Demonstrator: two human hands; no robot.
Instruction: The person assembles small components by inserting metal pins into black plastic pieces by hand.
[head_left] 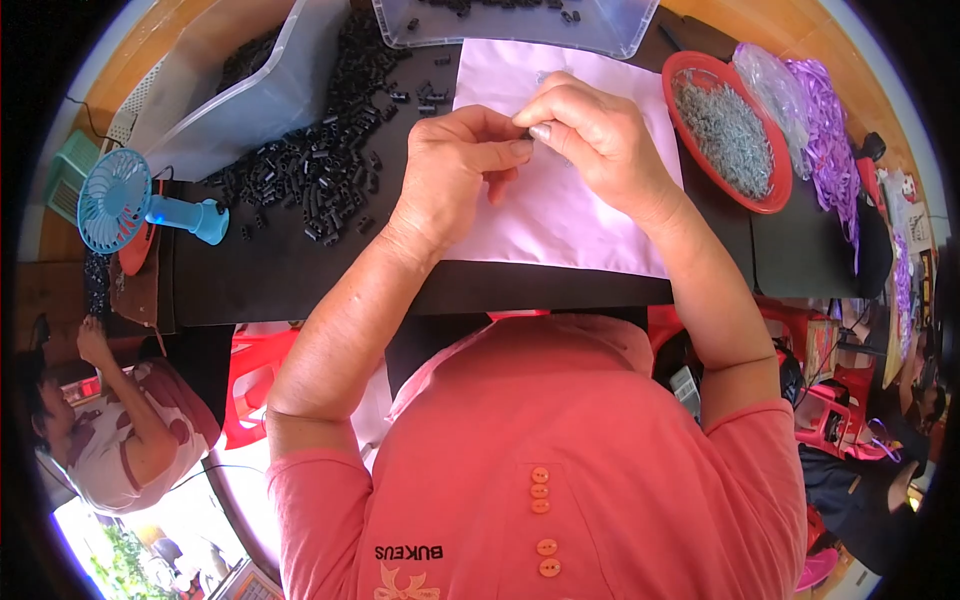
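Over a pale pink sheet (590,235) on the dark table, my two hands meet fingertip to fingertip. My left hand (452,165) is closed in a pinch, thumb against forefinger. From the other side my right hand (600,135) pinches at the same spot. A bit of something small and dark shows between the fingertips; the fingers cover most of it. Left of the sheet lies a heap of small black tube-shaped pieces (325,170). To the right sits a red oval basin (780,190) filled with small, clear or silvery pieces (725,135).
A translucent bin (240,115) with more black pieces stands at the left, another bin (520,38) at the far edge. A blue fan (115,200) is at the far left. Purple ribbon-like strips (830,150) and a clear bag (772,95) lie right. Another person (140,430) sits at left.
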